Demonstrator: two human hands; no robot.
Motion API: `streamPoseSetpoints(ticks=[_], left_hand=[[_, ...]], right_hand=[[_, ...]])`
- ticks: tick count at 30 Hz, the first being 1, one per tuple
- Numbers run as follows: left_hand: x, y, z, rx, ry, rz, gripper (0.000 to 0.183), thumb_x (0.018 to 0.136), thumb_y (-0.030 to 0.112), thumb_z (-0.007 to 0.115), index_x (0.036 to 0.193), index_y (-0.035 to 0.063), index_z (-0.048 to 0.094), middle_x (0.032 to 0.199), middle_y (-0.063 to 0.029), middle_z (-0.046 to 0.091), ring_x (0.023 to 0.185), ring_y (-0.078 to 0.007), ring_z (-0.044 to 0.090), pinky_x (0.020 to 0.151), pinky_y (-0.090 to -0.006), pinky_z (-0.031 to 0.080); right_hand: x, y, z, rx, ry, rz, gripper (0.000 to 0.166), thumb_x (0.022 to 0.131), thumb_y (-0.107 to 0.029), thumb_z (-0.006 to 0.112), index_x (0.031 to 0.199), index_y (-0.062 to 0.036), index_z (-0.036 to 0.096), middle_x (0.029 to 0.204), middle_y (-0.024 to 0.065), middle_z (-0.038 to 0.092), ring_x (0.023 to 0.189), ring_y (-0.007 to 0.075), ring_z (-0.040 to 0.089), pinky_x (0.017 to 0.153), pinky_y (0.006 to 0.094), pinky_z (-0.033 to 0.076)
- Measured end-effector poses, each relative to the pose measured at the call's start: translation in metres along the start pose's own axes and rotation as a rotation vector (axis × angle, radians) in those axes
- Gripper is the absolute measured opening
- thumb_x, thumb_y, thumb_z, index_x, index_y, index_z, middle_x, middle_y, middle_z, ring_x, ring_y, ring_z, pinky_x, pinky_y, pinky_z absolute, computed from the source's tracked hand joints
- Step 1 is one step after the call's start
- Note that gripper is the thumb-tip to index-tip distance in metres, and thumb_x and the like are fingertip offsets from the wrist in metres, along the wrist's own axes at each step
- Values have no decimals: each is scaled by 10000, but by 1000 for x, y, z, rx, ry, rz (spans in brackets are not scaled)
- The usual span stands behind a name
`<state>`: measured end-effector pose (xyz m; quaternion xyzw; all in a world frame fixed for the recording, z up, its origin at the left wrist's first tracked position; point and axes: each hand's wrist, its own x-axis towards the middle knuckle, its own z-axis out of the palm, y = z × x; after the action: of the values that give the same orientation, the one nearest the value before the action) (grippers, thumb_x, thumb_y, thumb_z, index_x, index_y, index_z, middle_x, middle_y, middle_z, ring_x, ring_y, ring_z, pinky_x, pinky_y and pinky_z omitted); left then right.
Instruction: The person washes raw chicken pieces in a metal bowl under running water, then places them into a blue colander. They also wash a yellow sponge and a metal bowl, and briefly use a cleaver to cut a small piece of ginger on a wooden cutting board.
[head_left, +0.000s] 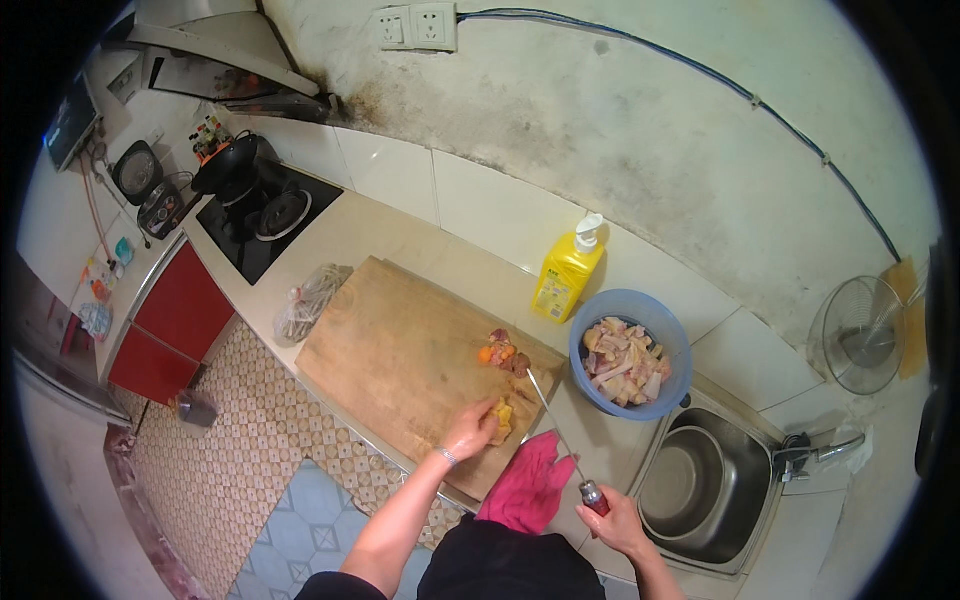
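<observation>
My left hand (471, 430) rests on the wooden cutting board (390, 337), its fingers on a yellow piece of poultry (502, 420). My right hand (616, 519) grips the red handle of a knife (555, 420) at the board's right side. Its blade appears edge-on as a thin line, with the tip beside a small heap of poultry innards (501, 354) that includes orange round bits. A blue plastic basin (579, 352) of cut raw poultry pieces (626, 364) stands right of the board.
A pink cloth (529, 487) lies at the counter's front edge, below the blade. Behind the board stands a yellow detergent pump bottle (566, 274). The steel sink (750, 517) holds a metal basin (679, 480). A plastic bag (311, 304) touches the board's left end; a cooktop (262, 217) lies beyond.
</observation>
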<state>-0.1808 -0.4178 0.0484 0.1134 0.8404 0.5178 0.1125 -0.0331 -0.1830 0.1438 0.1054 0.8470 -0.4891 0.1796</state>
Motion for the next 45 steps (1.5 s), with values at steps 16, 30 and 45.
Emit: streamPoseSetpoints(ticks=[16,30,45], left_hand=[[-129,-50,-58,-405,674,-318,188,795,123,524,886,-40,552,745,-65,568,648,-106,522,568,-205,437],[-49,68,84,-159,-95,127,156,782,87,485,875,-5,570,765,-103,569,723,-177,547,650,-244,429],[98,129,366,133,204,120,165,612,36,547,760,50,476,762,-141,519,776,-321,492,683,-376,399]], right_hand=[[177,-79,217,-618,373,-364,161,756,-117,412,880,-35,473,756,133,520,655,267,550,539,378,449],[0,109,4,-88,631,-259,190,705,-95,512,887,-54,550,862,119,526,863,268,491,762,334,392],[-113,244,-160,719,511,135,286,782,-75,502,1058,-16,450,896,72,548,814,116,518,713,220,405]])
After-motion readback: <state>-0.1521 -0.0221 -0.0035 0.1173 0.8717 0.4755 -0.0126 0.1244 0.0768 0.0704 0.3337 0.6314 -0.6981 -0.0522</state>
